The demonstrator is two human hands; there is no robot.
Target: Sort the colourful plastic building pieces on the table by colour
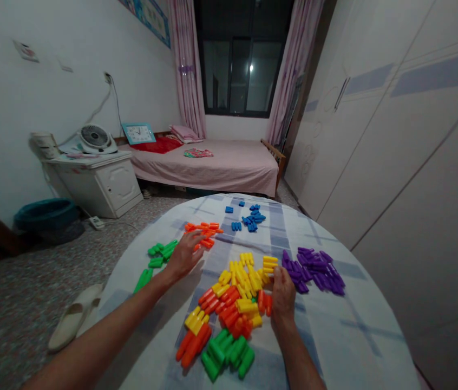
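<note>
My left hand [186,253] reaches over a pile of orange plastic pieces [204,228] on the left of the table, its fingers apart and nothing visibly held. Close to that wrist lie green finger-shaped pieces [163,249]. My right hand [283,290] is closed, fingertips against a yellow plastic piece [269,263] at the right edge of the mixed heap; the palm side is hidden. Below those fingers is a red-orange piece [265,302]. The heap between my arms holds yellow pieces [244,277], red-orange pieces [193,345] and green pieces [228,352].
Purple pieces [314,269] are piled right of my right hand, and blue pieces [252,218] lie toward the far edge. A checked cloth [359,330] covers the round table. Beyond are a bed [237,162], a white cabinet [117,184] and a tall wardrobe [395,162].
</note>
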